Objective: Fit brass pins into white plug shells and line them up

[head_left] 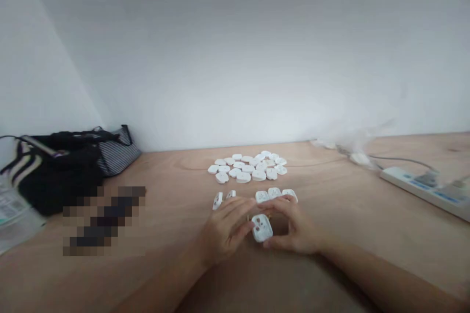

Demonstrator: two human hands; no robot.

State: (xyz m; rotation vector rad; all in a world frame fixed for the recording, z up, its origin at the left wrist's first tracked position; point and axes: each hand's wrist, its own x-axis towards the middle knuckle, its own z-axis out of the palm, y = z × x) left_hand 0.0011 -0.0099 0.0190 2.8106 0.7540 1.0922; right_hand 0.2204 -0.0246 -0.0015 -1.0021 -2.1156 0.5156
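A white rounded-square plastic shell (262, 228), with dark openings in its face, is held tilted just above the table between my hands. My left hand (228, 229) has its thumb on the shell's left edge, its fingers curled over behind. From the other side my right hand (293, 225) grips it, thumb at the lower right edge and fingers arched over the top. Small gold-coloured bits show near the shell's upper edge; what they are is unclear. Beyond my right fingers sits a row of similar white shells (274, 192). Behind my left fingers, another shell (218, 200) stands on its edge beside one more.
Several white plastic pieces (243, 176) lie grouped farther back on the wooden table (165, 215). A power strip (422, 187) with plugs and a clear plastic bag (345, 139) are at right. Black bags (62, 171) stand at left near a pixelated dark object (106, 220).
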